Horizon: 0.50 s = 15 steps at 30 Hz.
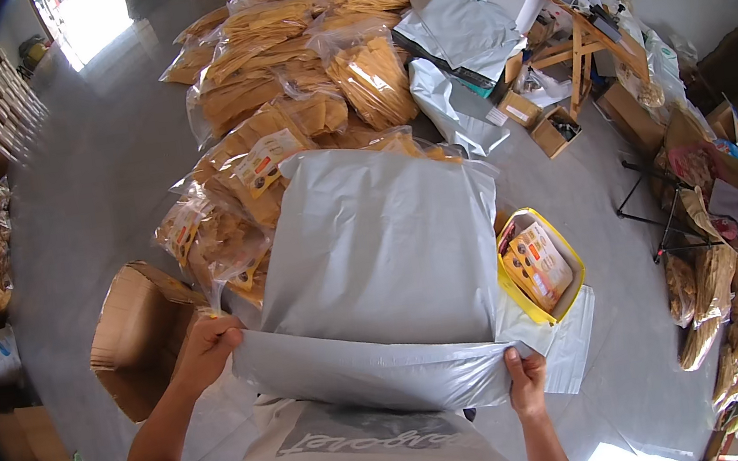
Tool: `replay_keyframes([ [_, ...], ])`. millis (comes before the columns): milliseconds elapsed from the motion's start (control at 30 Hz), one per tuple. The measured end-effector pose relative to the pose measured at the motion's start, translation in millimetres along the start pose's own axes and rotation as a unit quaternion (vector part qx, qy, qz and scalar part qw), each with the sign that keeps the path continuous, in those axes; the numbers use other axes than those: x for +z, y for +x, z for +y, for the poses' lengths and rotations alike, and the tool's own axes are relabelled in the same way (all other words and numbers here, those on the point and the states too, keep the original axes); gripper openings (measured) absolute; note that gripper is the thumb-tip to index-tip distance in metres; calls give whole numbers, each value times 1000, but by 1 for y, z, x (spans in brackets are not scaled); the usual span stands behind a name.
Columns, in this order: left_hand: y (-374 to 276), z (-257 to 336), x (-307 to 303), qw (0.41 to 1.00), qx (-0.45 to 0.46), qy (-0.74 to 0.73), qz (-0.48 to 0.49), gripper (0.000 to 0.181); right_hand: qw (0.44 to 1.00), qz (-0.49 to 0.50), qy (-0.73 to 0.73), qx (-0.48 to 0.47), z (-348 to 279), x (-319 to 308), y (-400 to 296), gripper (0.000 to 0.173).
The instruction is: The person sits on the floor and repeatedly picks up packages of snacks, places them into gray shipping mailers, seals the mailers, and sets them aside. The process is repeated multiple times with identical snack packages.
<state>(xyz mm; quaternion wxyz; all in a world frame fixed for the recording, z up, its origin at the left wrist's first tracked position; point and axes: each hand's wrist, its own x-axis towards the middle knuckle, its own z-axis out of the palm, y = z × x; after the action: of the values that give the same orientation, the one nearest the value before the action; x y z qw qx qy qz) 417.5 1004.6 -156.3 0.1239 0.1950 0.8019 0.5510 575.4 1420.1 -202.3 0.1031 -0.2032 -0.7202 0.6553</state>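
A large grey plastic mailing bag [386,249] lies flat before me, its near part folded over in a wide band. My left hand [210,348] pinches the left corner of this band. At the right corner, my right hand [526,378] grips the plastic with the thumb on top. Beyond the bag and to its left are heaped clear plastic bags of flat tan pieces [247,170], some with printed labels. A yellow-rimmed container [578,258] with packaged orange items stands right of the bag, over pale plastic sheeting [572,343].
An open cardboard box [119,343] stands at the left. More grey plastic bags [460,23] lie behind the heap. Small cardboard boxes [557,137] sit on the floor near a wooden folding table [626,46]. Further filled bags [716,281] and a black metal stand [668,217] are at the right.
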Motion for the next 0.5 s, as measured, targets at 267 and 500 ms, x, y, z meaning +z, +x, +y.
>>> replay_keyframes([
  [267, 5, -39, 23, 973, -183, -138, -31, 22, 987, -73, 51, 131, 49, 2, 14, 19],
  [500, 12, 7, 18, 974, -225, 8, -9, 11, 970, -123, 51, 202, 42, -1, 21, 20],
])
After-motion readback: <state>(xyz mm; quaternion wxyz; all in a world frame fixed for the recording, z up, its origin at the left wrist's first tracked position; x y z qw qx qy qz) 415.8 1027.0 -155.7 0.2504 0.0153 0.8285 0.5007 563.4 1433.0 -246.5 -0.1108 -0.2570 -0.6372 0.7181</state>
